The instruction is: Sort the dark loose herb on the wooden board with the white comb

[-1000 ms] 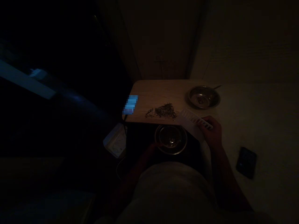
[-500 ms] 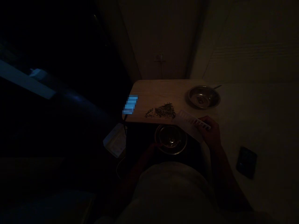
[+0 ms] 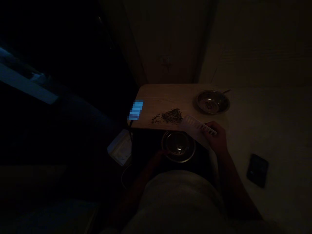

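The scene is very dim. In my right hand (image 3: 218, 136) is a pale, flat plastic piece (image 3: 197, 130) with a row of slots along its upper edge. Its far end touches or nearly touches a pile of small dark seeds or grains (image 3: 172, 115) on the wooden board (image 3: 168, 94). My left hand (image 3: 163, 154) is at the left rim of a round metal bowl (image 3: 188, 160), apparently gripping it, though the fingers are hardly visible. The bowl sits just below the board's front edge, over my lap, with a few bits glinting inside.
A second metal bowl (image 3: 213, 103) with a thin handle (image 3: 226, 91) sticking out stands at the board's right. A phone-like dark object (image 3: 257, 170) lies on the pale surface to the right. A lit, blurred screen (image 3: 136, 110) is at the board's left edge, above a white box (image 3: 120, 148).
My right hand and the slotted plastic piece have shifted slightly left, closer to the pile. The picture is somewhat darker. My left hand and the bowl have hardly moved.
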### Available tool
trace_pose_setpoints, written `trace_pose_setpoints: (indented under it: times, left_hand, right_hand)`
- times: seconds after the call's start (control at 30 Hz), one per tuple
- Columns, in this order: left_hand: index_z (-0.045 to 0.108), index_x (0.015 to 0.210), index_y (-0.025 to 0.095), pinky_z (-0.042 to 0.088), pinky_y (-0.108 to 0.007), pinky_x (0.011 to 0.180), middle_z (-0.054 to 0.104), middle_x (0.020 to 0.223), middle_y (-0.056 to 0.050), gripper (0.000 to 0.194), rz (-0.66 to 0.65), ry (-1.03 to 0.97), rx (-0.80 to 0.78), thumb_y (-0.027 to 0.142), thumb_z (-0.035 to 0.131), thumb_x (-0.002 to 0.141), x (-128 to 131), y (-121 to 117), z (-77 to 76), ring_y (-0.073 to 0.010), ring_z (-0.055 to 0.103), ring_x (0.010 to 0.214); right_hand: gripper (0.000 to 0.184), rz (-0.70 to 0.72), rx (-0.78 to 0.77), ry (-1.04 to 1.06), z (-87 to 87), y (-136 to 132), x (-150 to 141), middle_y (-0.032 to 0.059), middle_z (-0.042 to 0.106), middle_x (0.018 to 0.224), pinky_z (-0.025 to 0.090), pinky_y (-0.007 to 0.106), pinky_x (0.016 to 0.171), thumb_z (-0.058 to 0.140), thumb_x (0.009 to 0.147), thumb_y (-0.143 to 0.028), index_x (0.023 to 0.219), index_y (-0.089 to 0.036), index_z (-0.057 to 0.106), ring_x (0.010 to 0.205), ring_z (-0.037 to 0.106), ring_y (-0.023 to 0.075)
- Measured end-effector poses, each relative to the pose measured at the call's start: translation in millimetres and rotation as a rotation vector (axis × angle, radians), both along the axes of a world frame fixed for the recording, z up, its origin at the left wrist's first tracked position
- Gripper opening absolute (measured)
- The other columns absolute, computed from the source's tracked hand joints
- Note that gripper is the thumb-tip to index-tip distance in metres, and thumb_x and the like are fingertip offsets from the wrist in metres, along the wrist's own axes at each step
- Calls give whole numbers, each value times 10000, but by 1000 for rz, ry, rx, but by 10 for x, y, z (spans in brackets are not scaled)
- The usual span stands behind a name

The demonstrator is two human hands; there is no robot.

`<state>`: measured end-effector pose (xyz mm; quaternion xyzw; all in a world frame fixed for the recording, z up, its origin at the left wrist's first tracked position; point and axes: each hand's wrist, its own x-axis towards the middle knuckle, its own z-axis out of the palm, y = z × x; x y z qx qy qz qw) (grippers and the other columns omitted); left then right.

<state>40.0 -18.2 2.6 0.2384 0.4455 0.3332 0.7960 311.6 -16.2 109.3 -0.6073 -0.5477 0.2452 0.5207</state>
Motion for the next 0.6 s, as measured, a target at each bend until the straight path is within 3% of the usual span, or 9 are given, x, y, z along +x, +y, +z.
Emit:
trace_pose_setpoints:
  times: [0.17,0.23,0.37,0.47,0.6]
  left_hand:
    - [591,1203,148,527,-442,877,597,1231,-93,392,-12,53,-44,392,599,896,-76,-25,-100,-262,606,1058]
    - [626,1148,144,498,-475,925,636,1188,-108,370,-17,66,-57,392,625,873,-97,-8,-163,-270,608,1084]
    - [738,846,144,392,-522,1048,750,923,-112,244,-4,67,-49,279,770,644,-97,13,-292,-421,568,1174]
    - [733,762,184,375,-529,1072,763,865,-69,193,25,76,-11,214,750,572,-123,-27,-355,-417,553,1206]
    - [694,651,237,296,-430,1150,761,832,-26,198,82,139,63,98,748,520,-230,-86,-381,-351,476,1312]
  right_hand:
    - [165,66,-14,21,86,19,-17,-22,596,672,397,230,523,698,759,-341,757,-207,603,580,515,117]
    - [171,-9,8,16,139,10,2,-28,578,649,381,225,507,710,744,-337,751,-206,601,560,494,112]
    - [195,-244,106,53,232,-33,100,-31,573,660,381,228,518,742,699,-320,745,-200,595,566,481,110]
    - [215,-417,172,138,274,-71,208,-34,560,645,371,227,510,766,672,-309,727,-196,593,553,460,105]
    - [190,-537,240,361,251,-108,333,-17,599,695,410,241,553,724,706,-331,748,-199,594,597,527,122]
